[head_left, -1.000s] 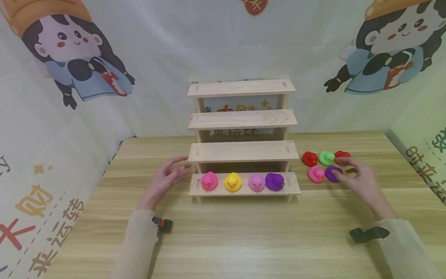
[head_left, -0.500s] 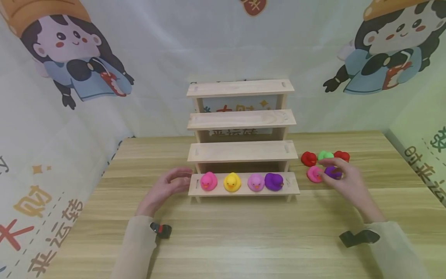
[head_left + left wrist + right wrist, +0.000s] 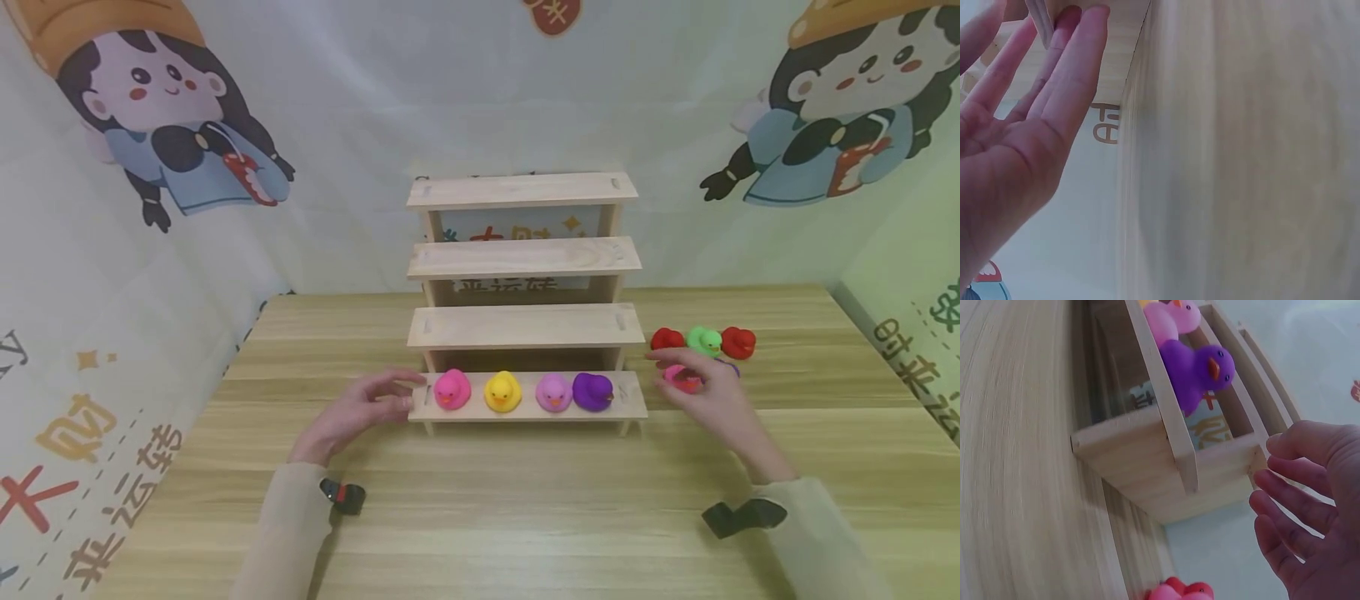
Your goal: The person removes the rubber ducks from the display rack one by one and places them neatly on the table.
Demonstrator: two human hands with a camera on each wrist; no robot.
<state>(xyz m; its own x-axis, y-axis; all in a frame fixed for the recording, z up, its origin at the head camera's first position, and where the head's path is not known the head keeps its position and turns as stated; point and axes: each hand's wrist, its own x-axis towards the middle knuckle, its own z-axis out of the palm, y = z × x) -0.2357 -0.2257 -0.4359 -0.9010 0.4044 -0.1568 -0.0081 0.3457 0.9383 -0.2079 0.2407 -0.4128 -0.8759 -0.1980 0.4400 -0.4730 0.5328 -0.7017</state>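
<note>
A stepped wooden shelf [image 3: 525, 327] stands mid-table, with a pink duck [image 3: 452, 390], a yellow duck [image 3: 502, 392], a lilac duck [image 3: 553, 392] and a purple duck [image 3: 592, 391] along its lowest step. My left hand [image 3: 363, 414] is at that step's left end, its loosely extended fingertips touching the board's edge. To the right of the shelf, my right hand [image 3: 708, 396] hovers with fingers relaxed and nothing in them. Under it, another pink duck [image 3: 681, 378] is partly covered. In the right wrist view my right hand [image 3: 1310, 500] is apart from the shelf.
Two red ducks [image 3: 738, 342] and a green duck [image 3: 704, 341] sit on the table at the back right. A second purple duck [image 3: 727, 365] is mostly hidden behind my right hand. A printed cloth [image 3: 345, 150] hangs behind the table [image 3: 525, 517].
My right hand has moved left, away from the table's purple duck, toward the shelf's right end. My left hand has moved slightly right, onto the lowest step's left end. The ducks have stayed put.
</note>
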